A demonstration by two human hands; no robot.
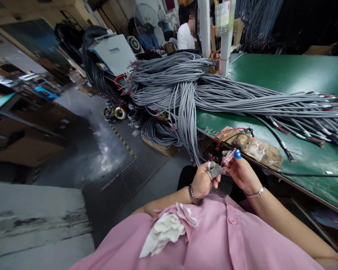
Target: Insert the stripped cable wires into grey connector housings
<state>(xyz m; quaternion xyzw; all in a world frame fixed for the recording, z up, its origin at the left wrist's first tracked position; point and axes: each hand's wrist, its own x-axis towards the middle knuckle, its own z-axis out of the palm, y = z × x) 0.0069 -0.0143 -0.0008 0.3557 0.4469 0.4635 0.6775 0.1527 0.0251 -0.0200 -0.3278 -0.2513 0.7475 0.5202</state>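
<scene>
My left hand (204, 182), with grey finger covers on some fingers and a dark bracelet at the wrist, is closed round the end of a grey cable. Close to its right, my right hand (242, 172) pinches thin pink and red wires (228, 158); a blue cover sits on one fingertip. The wires fan out between both hands, above my lap. A thick bundle of grey cables (187, 112) hangs over the table edge and runs down toward my left hand. Where the single wires end is too small to tell.
More grey cables (242, 98) lie across the green table (284, 71), their stripped ends at the right. A taped cardboard piece (253, 148) sits at the near edge. Behind a white post (204, 30) is a person in white (185, 36). Coils (160, 134) lie below.
</scene>
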